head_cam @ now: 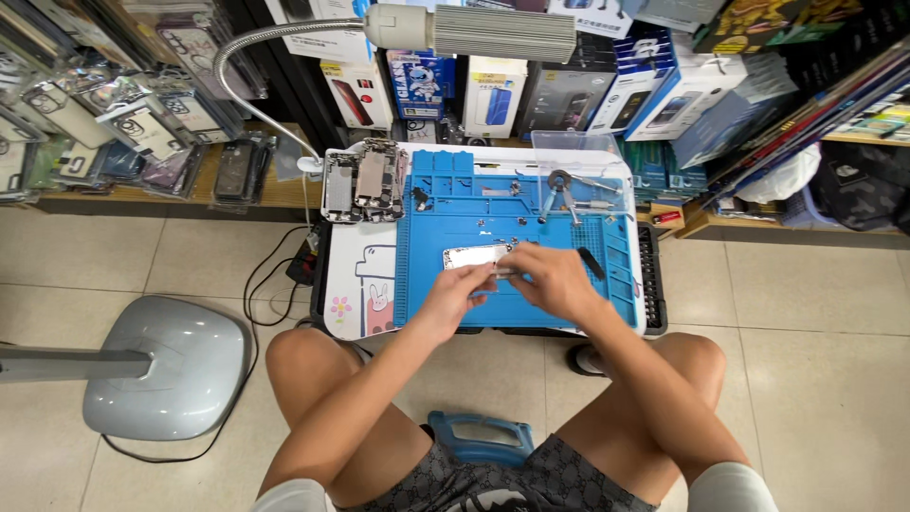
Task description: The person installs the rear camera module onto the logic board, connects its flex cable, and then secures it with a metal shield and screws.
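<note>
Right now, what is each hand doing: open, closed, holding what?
Left hand: closed on the silver phone housing.
Right hand: fingers pinched at the housing's edge; what they hold cannot be told.

beige tiled floor (806,313), shelves (265,194) crowded with boxed goods (493,95), gooseneck lamp (474,33) overhead.

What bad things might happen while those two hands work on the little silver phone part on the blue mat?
The silver phone part sits pinched between the left hand and the right hand, so it might bend or slip. Tiny dark bits, perhaps screws, lie loose on the blue mat and a sleeve could sweep them off. The tweezers nearby look pointed and might poke a finger.
</note>
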